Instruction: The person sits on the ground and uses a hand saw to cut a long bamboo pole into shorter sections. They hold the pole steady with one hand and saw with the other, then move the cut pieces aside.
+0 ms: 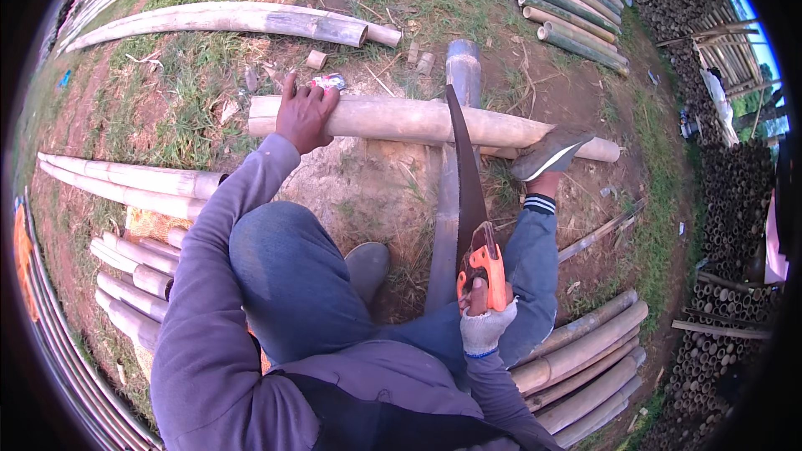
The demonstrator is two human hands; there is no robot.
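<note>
A thick pale bamboo pole (401, 119) lies crosswise in front of me, over a grey bamboo pole (464, 71) on the ground. My left hand (306, 114) is bare and grips the crosswise pole near its left end, with the fingers curled over the top. In a whitish glove, my right hand (486, 315) holds the orange handle of a handsaw (470, 184). The blade points away from me and its tip crosses the pale pole; whether the teeth touch it, I cannot tell. My right shoe (547, 157) presses on the pole's right end.
Cut bamboo poles lie at far left (276, 21), and a bamboo stack (576, 8) sits at far right. More bamboo lengths lie near my left arm (138, 184) and right side (576, 359). Short offcuts (316, 59) lie beyond the pole. Tall bamboo piles (735, 209) line the right edge.
</note>
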